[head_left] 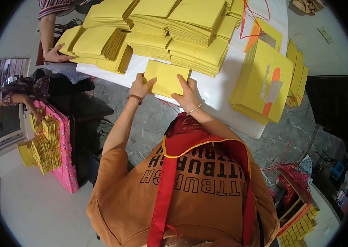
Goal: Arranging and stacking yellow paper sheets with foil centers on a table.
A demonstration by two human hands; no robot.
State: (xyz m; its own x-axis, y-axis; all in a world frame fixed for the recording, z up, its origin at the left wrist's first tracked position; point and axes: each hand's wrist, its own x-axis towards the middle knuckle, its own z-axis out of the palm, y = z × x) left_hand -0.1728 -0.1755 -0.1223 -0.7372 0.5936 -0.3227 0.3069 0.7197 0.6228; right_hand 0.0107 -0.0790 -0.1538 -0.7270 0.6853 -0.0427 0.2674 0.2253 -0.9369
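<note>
Between my two hands is a rectangular stack of yellow paper (167,76), held at the near edge of a white table (213,92). My left hand (141,85) grips its left side, thumb lying on top. On the right side my right hand (188,95) closes round it, with thumb and forefinger showing on the top face. How thick the held stack is cannot be made out. Just beyond it, thick piles of yellow paper (198,51) stand in rows. To the right rises a taller yellow pile (260,78) with orange and grey strips on its top.
At the far left another person's hand (56,54) touches a yellow pile. A second person (21,92) leans over a pink-covered table (69,156) with tied yellow bundles (47,142). Red string (256,18) lies at the back. A box with red strands (293,189) stands at lower right.
</note>
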